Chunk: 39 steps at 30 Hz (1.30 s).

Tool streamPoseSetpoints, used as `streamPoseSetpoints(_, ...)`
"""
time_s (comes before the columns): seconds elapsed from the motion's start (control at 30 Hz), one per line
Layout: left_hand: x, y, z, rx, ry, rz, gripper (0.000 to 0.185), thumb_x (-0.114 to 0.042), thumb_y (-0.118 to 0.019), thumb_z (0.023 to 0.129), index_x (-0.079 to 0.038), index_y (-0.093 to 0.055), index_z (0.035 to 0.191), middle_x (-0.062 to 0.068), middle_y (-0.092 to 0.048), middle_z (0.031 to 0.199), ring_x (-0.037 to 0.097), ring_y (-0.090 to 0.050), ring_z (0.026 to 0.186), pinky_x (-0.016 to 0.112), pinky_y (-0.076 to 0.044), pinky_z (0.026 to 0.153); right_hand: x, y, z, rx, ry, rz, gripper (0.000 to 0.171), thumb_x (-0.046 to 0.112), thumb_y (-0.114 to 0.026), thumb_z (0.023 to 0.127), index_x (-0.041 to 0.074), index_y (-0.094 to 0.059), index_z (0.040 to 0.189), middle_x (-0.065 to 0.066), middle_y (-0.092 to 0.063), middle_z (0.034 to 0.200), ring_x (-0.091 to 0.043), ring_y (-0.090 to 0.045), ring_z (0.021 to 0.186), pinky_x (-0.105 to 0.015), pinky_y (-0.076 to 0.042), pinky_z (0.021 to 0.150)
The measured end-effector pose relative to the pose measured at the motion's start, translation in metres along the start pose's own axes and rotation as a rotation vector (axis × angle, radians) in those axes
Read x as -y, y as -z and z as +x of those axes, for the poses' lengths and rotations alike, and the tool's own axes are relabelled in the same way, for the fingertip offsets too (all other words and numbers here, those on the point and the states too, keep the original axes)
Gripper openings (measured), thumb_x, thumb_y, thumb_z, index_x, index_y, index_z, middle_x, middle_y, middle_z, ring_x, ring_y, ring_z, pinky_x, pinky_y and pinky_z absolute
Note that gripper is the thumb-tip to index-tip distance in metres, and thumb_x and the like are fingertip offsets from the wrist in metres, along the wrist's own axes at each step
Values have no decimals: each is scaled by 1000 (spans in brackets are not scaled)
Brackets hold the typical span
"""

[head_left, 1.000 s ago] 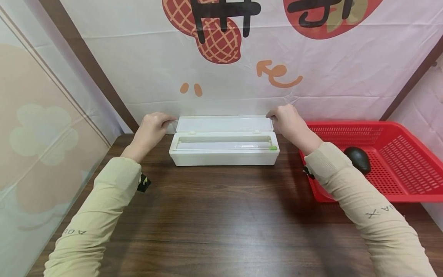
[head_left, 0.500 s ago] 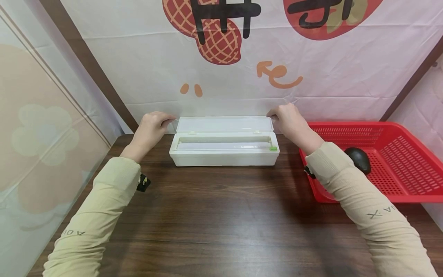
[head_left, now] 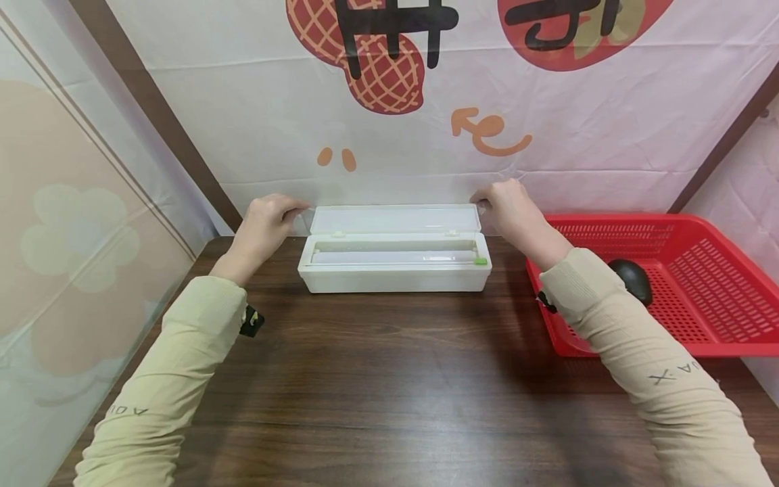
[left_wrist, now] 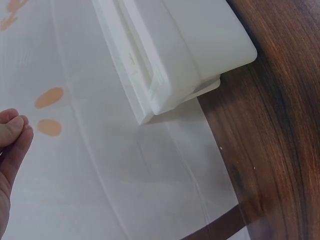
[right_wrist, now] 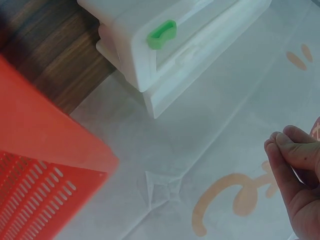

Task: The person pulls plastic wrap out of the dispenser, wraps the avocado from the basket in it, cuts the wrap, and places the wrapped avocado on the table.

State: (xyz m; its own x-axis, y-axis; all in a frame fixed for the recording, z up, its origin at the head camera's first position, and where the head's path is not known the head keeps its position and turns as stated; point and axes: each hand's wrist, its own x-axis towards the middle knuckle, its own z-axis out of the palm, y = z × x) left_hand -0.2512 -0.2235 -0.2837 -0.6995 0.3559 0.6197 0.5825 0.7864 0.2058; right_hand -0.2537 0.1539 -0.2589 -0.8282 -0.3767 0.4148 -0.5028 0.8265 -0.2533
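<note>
A white cling film dispenser [head_left: 397, 281] stands at the back of the table, its lid [head_left: 395, 220] raised against the backdrop. A white roll [head_left: 389, 257] lies inside, and a green slide cutter [right_wrist: 162, 34] sits at the right end of its front bar. My left hand [head_left: 268, 220] is raised beside the lid's left corner, thumb and fingertips pinched together. My right hand [head_left: 505, 210] pinches likewise at the lid's right corner. Between them the clear cling film hardly shows, with only faint glints by the fingertips.
A red plastic basket [head_left: 724, 348] stands on the right, with a dark, smooth oval thing [head_left: 631, 281] inside. A printed fabric backdrop [head_left: 395, 162] hangs close behind the dispenser. Dark wooden table [head_left: 389, 379] spreads out in front.
Both hands rise very slightly beside the lid, fingers still pinched. The dispenser and the basket stay where they are.
</note>
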Motion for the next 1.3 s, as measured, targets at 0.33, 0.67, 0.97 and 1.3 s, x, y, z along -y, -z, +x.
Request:
streamPoseSetpoints(0.33,0,1,3,-7,-9,3,16,10,-57,83,4,-69,93,20,-67,90,33,-62,85,43,-50,73,-1,3,0,-41,29,-11,22,-6,-51,82,-2,-72,88,-16,-68,85,-31,-63,80,-44,-50,77)
streamPoseSetpoints(0.67,0,3,3,-10,-2,9,19,12,-55,82,4,-69,92,20,-67,90,33,-62,86,43,-50,74,-1,4,1,-37,19,-12,17,-2,-55,84,-2,-71,91,-18,-68,87,-31,-63,80,-43,-50,79)
streamPoseSetpoints(0.97,-2,6,4,-5,12,14,18,11,-56,83,4,-69,93,19,-67,91,33,-62,87,43,-50,75,-1,6,3,-30,9,-5,18,-3,-55,84,-2,-71,93,-19,-68,89,-32,-63,83,-44,-50,81)
streamPoseSetpoints(1.3,-2,7,6,-9,7,22,19,12,-55,83,5,-69,92,19,-67,90,33,-62,87,42,-50,75,-3,6,4,-63,48,-2,20,-4,-52,83,-3,-71,91,-18,-68,87,-33,-63,82,-44,-50,79)
